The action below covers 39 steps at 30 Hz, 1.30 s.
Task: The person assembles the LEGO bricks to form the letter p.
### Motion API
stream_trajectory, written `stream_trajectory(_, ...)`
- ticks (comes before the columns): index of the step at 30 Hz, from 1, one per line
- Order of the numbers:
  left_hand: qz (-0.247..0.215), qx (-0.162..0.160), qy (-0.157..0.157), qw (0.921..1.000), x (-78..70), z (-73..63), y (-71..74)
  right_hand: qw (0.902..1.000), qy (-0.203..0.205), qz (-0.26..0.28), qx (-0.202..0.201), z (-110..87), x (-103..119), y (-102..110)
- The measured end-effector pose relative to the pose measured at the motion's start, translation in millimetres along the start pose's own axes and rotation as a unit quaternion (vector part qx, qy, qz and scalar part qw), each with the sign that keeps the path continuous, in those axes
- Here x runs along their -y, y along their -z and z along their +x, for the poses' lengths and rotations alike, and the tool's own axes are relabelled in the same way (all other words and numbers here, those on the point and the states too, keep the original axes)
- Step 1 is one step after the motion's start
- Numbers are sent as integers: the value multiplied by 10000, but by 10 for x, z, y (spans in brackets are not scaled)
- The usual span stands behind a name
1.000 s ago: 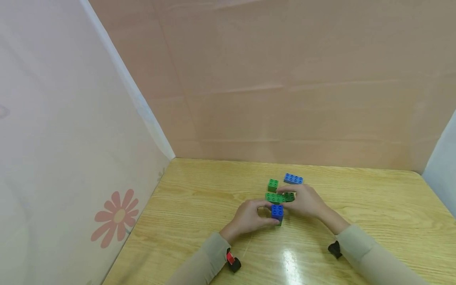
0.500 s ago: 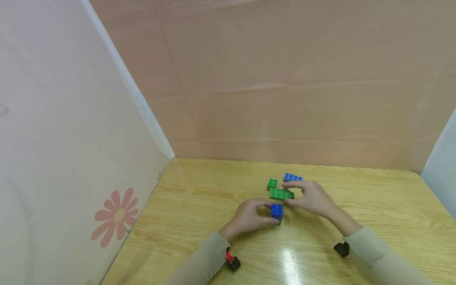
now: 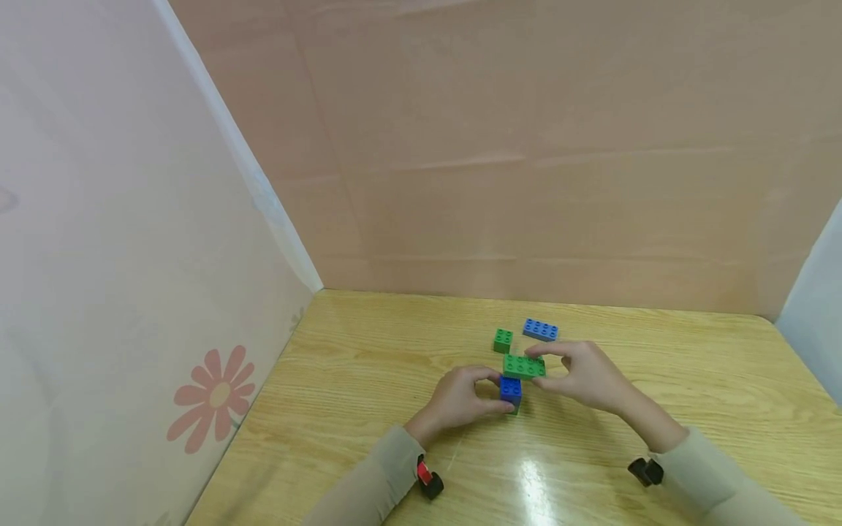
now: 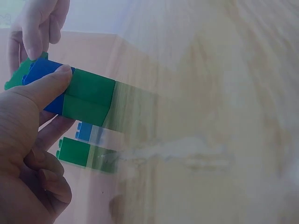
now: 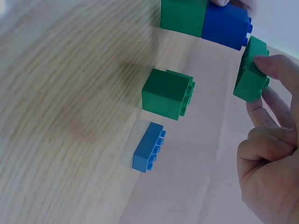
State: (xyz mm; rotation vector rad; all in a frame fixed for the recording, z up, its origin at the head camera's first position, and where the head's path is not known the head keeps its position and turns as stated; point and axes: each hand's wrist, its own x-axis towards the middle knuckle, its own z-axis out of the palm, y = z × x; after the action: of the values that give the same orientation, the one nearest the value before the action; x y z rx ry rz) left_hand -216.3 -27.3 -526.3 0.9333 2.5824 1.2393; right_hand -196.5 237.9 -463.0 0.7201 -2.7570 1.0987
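My left hand (image 3: 454, 403) pinches a small stack upright on the table, thumb on the near side. A blue brick (image 3: 511, 388) tops it, and the green brick (image 4: 88, 97) forms its bottom. Thumb and fingers of my right hand (image 3: 588, 376) pinch a long green brick (image 3: 522, 366) by its right end. In the right wrist view that long brick is tilted, apart from the blue brick's studs. Its left end overlaps the blue brick's back edge in the head view.
A small green brick (image 3: 503, 340) stands behind the long one. In the right wrist view another green edge shows behind a green brick (image 5: 163, 93). Farther back lies a long blue brick (image 3: 541, 329). A pink wall (image 3: 526, 219) borders the wooden table's (image 3: 368, 343) far side.
The long green brick has shifted right, held in my right hand, which has also moved right. More of the blue brick at the back shows. My left hand and its stack stay in place.
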Motion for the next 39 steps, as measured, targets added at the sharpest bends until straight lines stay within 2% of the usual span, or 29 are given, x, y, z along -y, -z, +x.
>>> stream_trajectory(9,-59,-20,-44,10000,19,6,-8,9993,359,138,7,-88,45,-21)
stream_trajectory(17,-24,-26,-53,10000,21,7,-8,9954,954,10,-102,-129,83,-74)
stream_trajectory(26,19,-53,-186,9998,22,4,-16,9958,869,290,8,-140,72,-135)
stream_trajectory(33,-47,-38,-144,9999,11,0,-14,9960,886,105,-37,-137,55,-164)
stream_trajectory(39,-36,-37,-103,9999,13,1,-12,9967,788,181,-19,-151,21,-182)
